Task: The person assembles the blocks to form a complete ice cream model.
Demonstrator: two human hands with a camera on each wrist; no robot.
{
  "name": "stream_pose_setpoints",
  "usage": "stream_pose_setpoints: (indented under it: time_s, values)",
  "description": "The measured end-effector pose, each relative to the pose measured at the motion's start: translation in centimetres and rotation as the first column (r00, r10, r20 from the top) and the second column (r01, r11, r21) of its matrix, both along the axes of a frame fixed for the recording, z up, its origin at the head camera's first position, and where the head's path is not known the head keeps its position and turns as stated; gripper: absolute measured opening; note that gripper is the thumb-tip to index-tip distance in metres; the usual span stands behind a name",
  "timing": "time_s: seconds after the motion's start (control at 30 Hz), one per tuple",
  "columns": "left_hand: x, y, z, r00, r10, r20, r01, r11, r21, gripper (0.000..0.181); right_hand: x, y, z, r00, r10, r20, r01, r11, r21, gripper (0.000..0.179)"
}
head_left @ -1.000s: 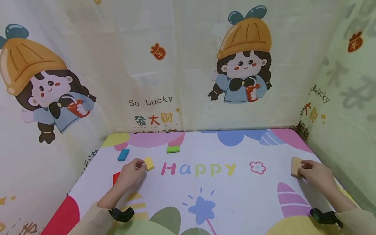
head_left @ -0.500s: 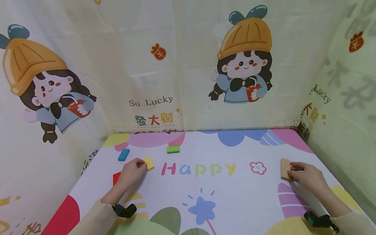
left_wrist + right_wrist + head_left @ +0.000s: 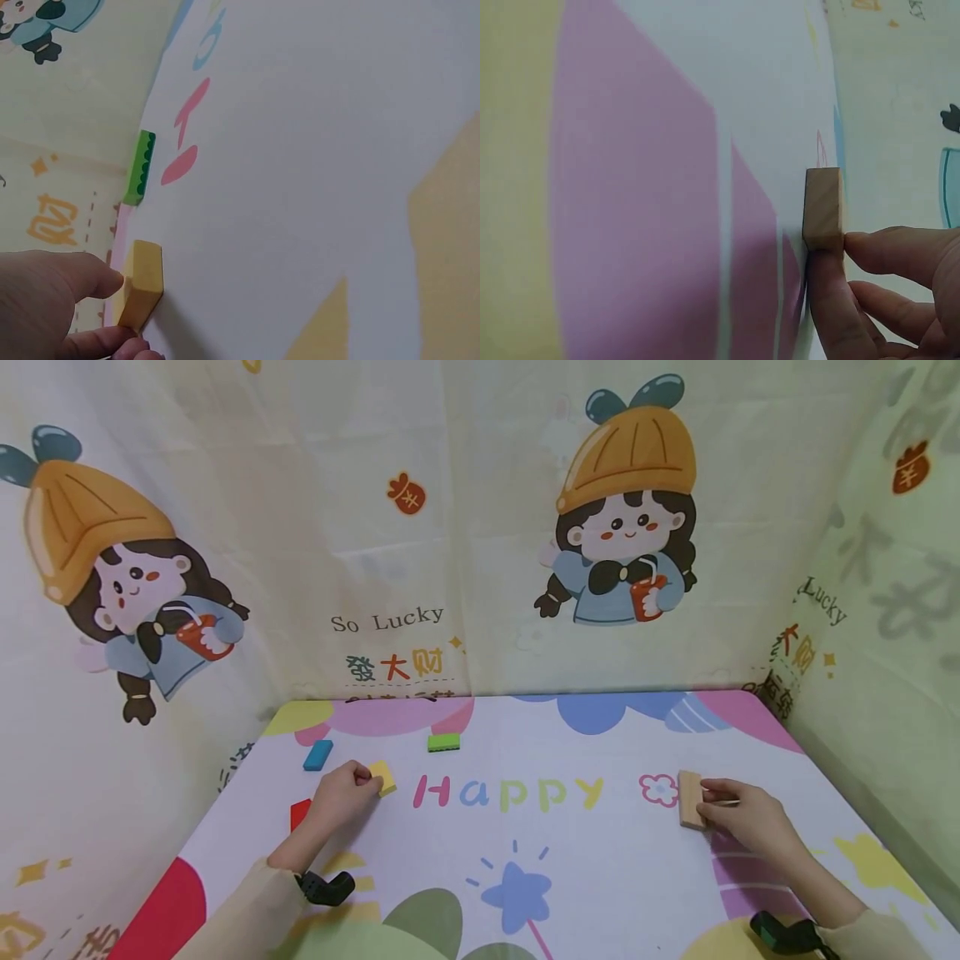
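Note:
My left hand (image 3: 339, 800) is at the far left of the table, pinching the near edge of a yellow block (image 3: 385, 775) between thumb and fingers. In the left wrist view the yellow block (image 3: 144, 279) stands on the tabletop with the fingertips at its side and lower end. On the right, my right hand (image 3: 750, 818) holds a plain wooden block (image 3: 690, 800) by its right side, beside the printed pink flower. Seen from the right wrist, the thumb and a finger grip the lower end of the wooden block (image 3: 823, 208).
A blue block (image 3: 318, 755) lies behind the left hand, and a green block (image 3: 444, 742) lies farther back. Partly hidden by the left forearm is a red block (image 3: 299, 812). Printed cloth walls (image 3: 495, 652) stand along the table's back and sides.
The right hand has moved left with the wooden block, from near the table's right edge to beside the printed flower. The left hand stays at the yellow block, its fingertips slightly farther over it.

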State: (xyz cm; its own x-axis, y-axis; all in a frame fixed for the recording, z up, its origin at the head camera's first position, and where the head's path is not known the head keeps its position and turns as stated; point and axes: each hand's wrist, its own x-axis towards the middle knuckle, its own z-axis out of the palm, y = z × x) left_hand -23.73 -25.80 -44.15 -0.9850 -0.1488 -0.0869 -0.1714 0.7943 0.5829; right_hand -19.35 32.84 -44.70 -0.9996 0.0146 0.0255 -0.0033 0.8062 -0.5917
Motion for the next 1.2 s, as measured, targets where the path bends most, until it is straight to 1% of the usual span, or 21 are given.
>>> stream_pose_setpoints:
  time_s: [0.1,0.27,0.47,0.63,0.73,0.93,1.07,1.2]
  values:
    - [-0.1,0.0,-0.1,1.000,0.005,0.003,-0.005,1.000,0.000,0.035,0.5,-1.2,0.0,1.000,0.009,0.004,-0.009,0.999,-0.031,0.054]
    - [-0.3,-0.1,-0.1,1.000,0.003,0.009,-0.003,1.000,-0.008,0.036,1.0,-3.1,0.0,0.998,0.032,0.048,-0.028,0.996,-0.085,0.059]
    - [-0.2,-0.4,-0.1,1.000,-0.004,0.022,0.004,1.000,-0.005,0.036,1.3,-5.0,0.1,0.996,0.067,0.059,-0.060,0.992,-0.111,0.065]
    - [-0.3,-0.2,-0.1,1.000,-0.006,0.019,0.006,1.000,0.004,0.035,1.4,-5.9,0.2,0.995,0.068,0.074,-0.059,0.991,-0.122,0.061]
    - [-0.2,0.0,0.0,1.000,0.000,0.017,-0.001,1.000,0.007,0.035,1.5,-6.3,0.2,0.994,0.069,0.087,-0.056,0.988,-0.145,0.059]
    - [-0.4,0.1,-0.4,1.000,-0.001,0.015,0.001,1.000,0.010,0.034,1.7,-7.4,-0.2,0.992,0.071,0.101,-0.051,0.981,-0.189,0.058]
    - [-0.4,0.0,-0.7,1.000,-0.003,0.008,0.003,1.000,0.013,0.034,1.9,-8.1,-0.2,0.991,0.077,0.109,-0.055,0.980,-0.189,0.059]
    - [-0.4,0.0,-0.6,1.000,-0.009,0.013,0.009,1.000,0.013,0.035,2.0,-8.6,-0.2,0.991,0.063,0.114,-0.042,0.983,-0.177,0.059]
